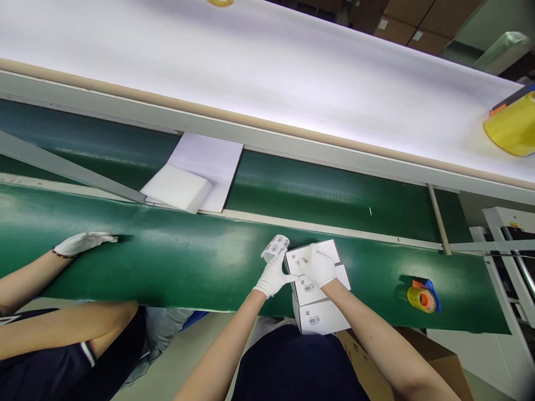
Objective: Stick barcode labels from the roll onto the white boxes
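Observation:
A roll of printed white labels (277, 246) sits in my gloved left hand (271, 277), its fingers around the lower side and the thumb pointing toward the boxes. My gloved right hand (321, 267) rests over the farthest white box (330, 249), fingers curled, their tips at the print on its top. Whether a label is pinched in them I cannot make out. Below it are a middle white box (343, 275) and a nearest white box (330, 317), each with a barcode and a small square code. The boxes stand in a row at the green surface's front edge.
A tape dispenser (423, 296) with yellow tape lies at right on the green surface (188, 262). At left is a co-worker's gloved hand (86, 243). White foam (179, 186) lies on a white board (215, 161) behind. A raised white shelf (251, 67) runs across; an open carton (434, 356) stands below.

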### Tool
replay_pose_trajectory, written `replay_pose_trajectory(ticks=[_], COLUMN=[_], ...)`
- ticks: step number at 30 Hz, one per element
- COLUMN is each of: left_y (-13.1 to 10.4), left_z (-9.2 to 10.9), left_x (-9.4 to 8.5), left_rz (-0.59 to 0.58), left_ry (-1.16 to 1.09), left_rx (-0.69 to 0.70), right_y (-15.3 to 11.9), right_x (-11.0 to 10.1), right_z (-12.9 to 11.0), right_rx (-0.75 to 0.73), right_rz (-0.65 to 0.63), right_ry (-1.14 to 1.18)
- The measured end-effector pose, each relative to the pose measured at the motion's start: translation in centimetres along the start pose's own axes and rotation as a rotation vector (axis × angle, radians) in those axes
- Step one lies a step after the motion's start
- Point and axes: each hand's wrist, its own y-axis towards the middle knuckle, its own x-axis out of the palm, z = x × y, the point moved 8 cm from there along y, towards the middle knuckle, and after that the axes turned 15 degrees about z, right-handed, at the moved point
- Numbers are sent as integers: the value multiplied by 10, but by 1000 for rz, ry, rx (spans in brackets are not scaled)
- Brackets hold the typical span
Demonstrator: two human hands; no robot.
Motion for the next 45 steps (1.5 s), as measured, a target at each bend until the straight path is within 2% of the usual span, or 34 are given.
replay_pose_trajectory(ticks=[2,5,8,10,11,13,16,18,21,23,25,28,30,32,35,40,42,45], left_y=[1,3,4,4,4,3,2,3,2,-9,-27,-60,-80,-96,-113,-132,-134,-135], left_z=[-1,4,12,12,10,4,-2,0,21,44,66,91,105,122,147,176,182,192], left_x=[0,-1,-2,-3,-3,-4,-3,-7,-28,-50,-68,-78,-70,-56,-38,-20,-18,-14], left_rz=[1,10,-6,-14,-12,3,3,19,145,290,413,494,477,441,388,303,301,306], left_ry=[4,-28,-105,-110,-96,-58,-26,27,150,201,198,40,-101,-174,-199,-158,-142,-146], left_rx=[-5,24,76,73,55,8,-42,-22,125,229,247,96,-9,-43,-33,-4,-12,1], right_y=[9,16,14,16,20,34,53,53,34,12,-12,-43,-60,-72,-80,-84,-86,-92], right_x=[-10,-14,7,21,22,10,-30,-57,-84,-91,-93,-92,-96,-105,-119,-136,-143,-157], right_z=[-8,-51,-98,-107,-101,-70,2,48,97,112,110,78,45,16,-5,2,10,19], right_rx=[-21,-218,-434,-498,-493,-406,-236,-157,-64,-21,-4,-54,-138,-211,-233,-275,-320,-431], right_rz=[62,245,325,318,321,365,471,528,558,558,536,371,212,93,-14,13,81,252], right_ry=[-78,-101,-69,-91,-112,-156,-193,-168,3,167,321,546,700,834,902,863,851,797])
